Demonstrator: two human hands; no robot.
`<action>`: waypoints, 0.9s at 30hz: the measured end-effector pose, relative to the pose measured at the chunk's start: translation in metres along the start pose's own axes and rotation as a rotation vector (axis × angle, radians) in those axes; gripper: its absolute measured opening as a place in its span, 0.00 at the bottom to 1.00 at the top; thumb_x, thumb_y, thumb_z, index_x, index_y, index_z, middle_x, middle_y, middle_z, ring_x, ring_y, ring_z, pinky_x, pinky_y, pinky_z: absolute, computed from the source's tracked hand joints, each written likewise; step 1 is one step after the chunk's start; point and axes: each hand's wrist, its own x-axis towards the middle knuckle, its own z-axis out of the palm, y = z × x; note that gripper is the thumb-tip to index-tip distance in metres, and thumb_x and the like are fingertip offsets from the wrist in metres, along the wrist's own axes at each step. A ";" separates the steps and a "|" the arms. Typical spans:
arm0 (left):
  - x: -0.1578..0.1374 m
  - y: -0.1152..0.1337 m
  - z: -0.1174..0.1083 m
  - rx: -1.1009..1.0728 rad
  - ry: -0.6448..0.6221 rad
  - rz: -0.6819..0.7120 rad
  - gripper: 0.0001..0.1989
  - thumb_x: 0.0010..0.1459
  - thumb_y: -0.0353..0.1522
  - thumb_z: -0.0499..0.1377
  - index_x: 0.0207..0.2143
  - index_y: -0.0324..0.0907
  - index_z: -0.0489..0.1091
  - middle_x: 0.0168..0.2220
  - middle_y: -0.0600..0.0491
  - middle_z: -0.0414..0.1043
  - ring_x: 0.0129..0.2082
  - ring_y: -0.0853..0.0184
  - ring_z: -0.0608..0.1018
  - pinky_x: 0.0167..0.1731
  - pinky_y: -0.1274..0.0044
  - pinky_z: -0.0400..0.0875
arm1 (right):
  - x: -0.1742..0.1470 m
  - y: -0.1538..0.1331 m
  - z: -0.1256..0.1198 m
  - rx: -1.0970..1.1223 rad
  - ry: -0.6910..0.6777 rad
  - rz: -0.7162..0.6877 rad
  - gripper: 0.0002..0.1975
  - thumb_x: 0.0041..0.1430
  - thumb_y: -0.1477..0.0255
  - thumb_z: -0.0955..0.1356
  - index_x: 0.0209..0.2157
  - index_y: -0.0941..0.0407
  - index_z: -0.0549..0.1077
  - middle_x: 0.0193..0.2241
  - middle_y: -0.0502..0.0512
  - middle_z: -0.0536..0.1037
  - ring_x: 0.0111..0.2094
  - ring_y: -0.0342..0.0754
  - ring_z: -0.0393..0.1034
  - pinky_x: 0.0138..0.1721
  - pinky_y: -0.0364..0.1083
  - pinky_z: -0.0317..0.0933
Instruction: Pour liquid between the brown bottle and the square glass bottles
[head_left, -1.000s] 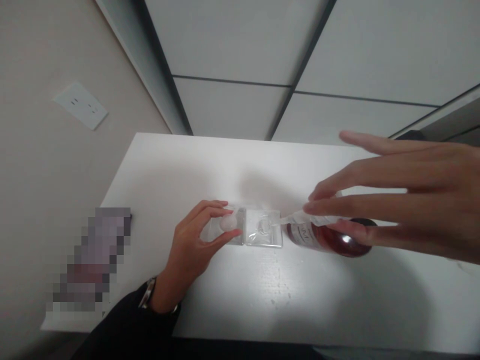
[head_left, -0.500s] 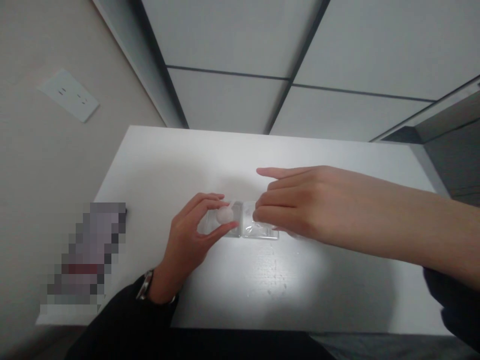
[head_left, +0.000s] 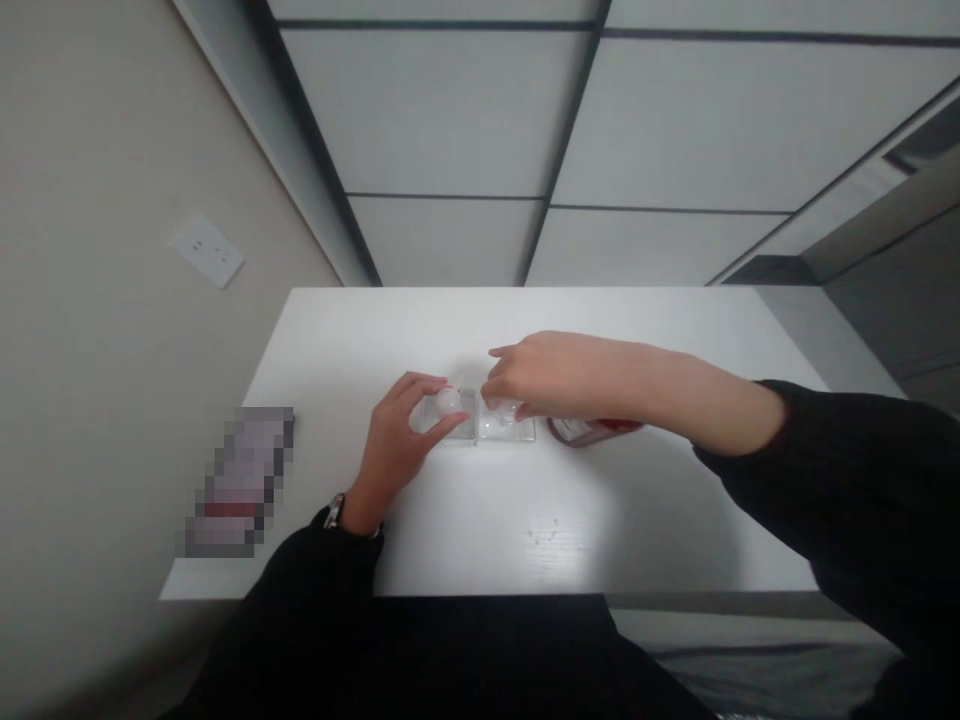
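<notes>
A clear plastic case with two square halves lies side by side on the white table. A white round piece sits over its left half. My left hand curves around that left half, thumb on the near side and fingers on the far side, gripping it. Above the right half, my right hand reaches in with bent fingers pointing down. Its fingertips are pinched close to the case, and what they hold is too unclear to name.
A clear container with red on it lies under my right forearm, partly hidden. On the table's left edge is a blurred-out flat object. Small marks dot the white table. White panels stand behind.
The view has shifted, showing more of my right sleeve and the red-marked container under my forearm. My right hand remains over the right half; my left hand still grips the left half.
</notes>
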 end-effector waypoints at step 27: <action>-0.104 -0.008 -0.044 0.318 -0.051 -0.180 0.34 0.72 0.55 0.52 0.70 0.42 0.61 0.65 0.37 0.72 0.64 0.46 0.78 0.65 0.49 0.73 | -0.359 0.028 0.199 0.035 0.483 1.180 0.36 0.76 0.52 0.54 0.71 0.59 0.66 0.72 0.73 0.67 0.76 0.65 0.57 0.73 0.70 0.55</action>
